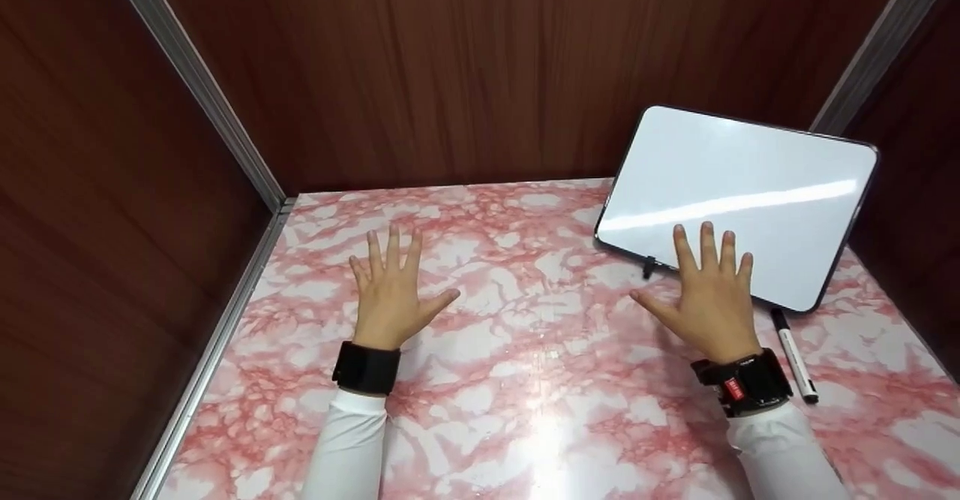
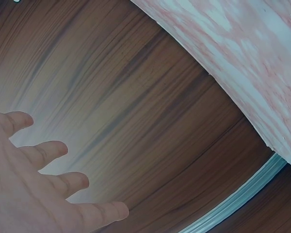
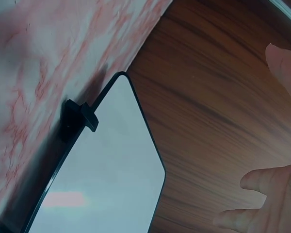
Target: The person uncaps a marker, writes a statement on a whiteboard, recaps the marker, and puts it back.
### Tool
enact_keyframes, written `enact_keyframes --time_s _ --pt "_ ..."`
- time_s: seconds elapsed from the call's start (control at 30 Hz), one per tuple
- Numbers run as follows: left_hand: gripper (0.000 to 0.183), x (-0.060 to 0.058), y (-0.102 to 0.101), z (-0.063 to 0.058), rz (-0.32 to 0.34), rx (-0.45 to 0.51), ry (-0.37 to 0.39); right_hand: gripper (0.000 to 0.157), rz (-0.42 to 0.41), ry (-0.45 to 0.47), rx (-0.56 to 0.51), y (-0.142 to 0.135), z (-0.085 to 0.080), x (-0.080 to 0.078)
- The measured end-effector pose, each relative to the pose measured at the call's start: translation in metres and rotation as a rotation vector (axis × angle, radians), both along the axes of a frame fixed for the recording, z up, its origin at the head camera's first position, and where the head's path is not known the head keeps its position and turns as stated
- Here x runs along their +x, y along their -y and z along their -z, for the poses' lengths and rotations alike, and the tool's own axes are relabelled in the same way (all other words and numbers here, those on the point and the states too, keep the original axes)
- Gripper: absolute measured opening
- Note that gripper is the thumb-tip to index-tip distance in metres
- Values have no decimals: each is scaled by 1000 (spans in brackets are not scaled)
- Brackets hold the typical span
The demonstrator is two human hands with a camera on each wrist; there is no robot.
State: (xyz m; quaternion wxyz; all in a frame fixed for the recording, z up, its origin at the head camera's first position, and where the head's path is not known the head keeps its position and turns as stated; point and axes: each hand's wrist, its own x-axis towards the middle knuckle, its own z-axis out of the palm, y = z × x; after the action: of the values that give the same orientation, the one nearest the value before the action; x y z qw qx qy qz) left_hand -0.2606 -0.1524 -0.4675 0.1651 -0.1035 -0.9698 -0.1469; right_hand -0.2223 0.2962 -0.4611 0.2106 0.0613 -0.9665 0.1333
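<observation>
My left hand [image 1: 388, 297] is held over the left part of the marbled table, fingers spread and holding nothing. In the left wrist view, that hand [image 2: 34, 189] shows its palm and straight fingers against the wood panel. My right hand [image 1: 709, 301], likewise spread and holding nothing, overlaps the lower edge of a black-framed whiteboard [image 1: 750, 162] in the head view. The whiteboard [image 3: 106, 165] has a black clip [image 3: 82, 114] on its lower edge. Beside my right wrist lies a white marker [image 1: 795, 357] with a black cap.
The red-and-white marbled table [image 1: 517, 350] is walled by a dark wood back panel [image 1: 450, 72] and side panels. A metal rail [image 1: 202, 380] runs along the table's left edge. The whiteboard stands tilted at the back right.
</observation>
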Motion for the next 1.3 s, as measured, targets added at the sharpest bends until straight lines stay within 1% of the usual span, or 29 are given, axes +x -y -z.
enact_keyframes --time_s 0.17,0.33,0.47,0.63,0.83,0.97,1.07,1.17,1.3 --pt "111 0 -1 1 3 3 0 114 32 15 -47 -7 -3 -1" --pt "110 -1 -3 1 8 1 15 111 68 -21 -106 -17 -4 0" --pt "110 1 -4 2 14 -22 16 108 109 -60 -176 -26 -8 1" --pt "108 1 -7 3 33 -19 4 104 178 -78 -265 -42 -13 3" --pt "103 2 -13 4 68 -35 -42 108 237 -92 -310 -61 -15 4" --pt "101 2 -18 9 91 -55 -76 109 277 -63 -332 -75 -14 4" --pt "99 2 -21 12 111 -64 -93 112 303 15 -341 -86 -12 1" --pt "96 1 -24 14 128 -71 -79 115 317 72 -343 -98 -12 -3" --pt "94 1 -27 15 136 -73 -24 116 337 96 -359 -114 -14 -10"
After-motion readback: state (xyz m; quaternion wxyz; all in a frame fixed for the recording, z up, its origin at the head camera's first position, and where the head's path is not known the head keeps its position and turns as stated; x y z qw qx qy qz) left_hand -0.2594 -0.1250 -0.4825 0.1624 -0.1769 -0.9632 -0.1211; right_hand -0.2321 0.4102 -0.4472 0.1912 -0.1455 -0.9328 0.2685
